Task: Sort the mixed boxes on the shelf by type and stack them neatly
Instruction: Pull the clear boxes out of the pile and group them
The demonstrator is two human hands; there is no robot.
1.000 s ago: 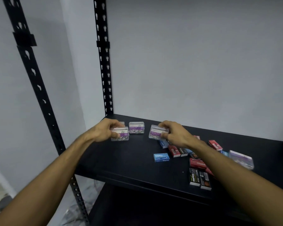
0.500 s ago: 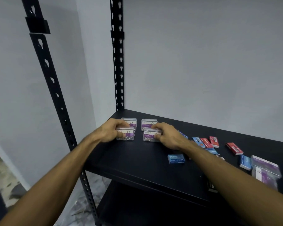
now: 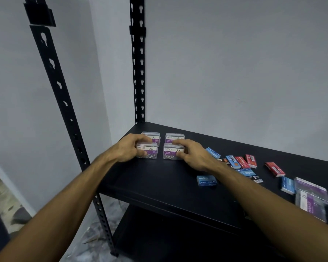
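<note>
Since 1.0 s ago, 1 clear paper-clip box point(image 3: 173, 153) has been brought left beside the box point(image 3: 147, 152) at the rear post point(image 3: 137, 72); each is gripped by curled fingers of the right hand point(image 3: 192, 156) and left hand point(image 3: 130, 150). Squaring is judged underway; 2 more clear boxes point(image 3: 311, 197), far right, await fetching.

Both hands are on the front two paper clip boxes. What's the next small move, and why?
Probably release them and send the right hand to the clear paper clip boxes at the far right. Four boxes already sit squared in the corner; those two lie apart.
</note>
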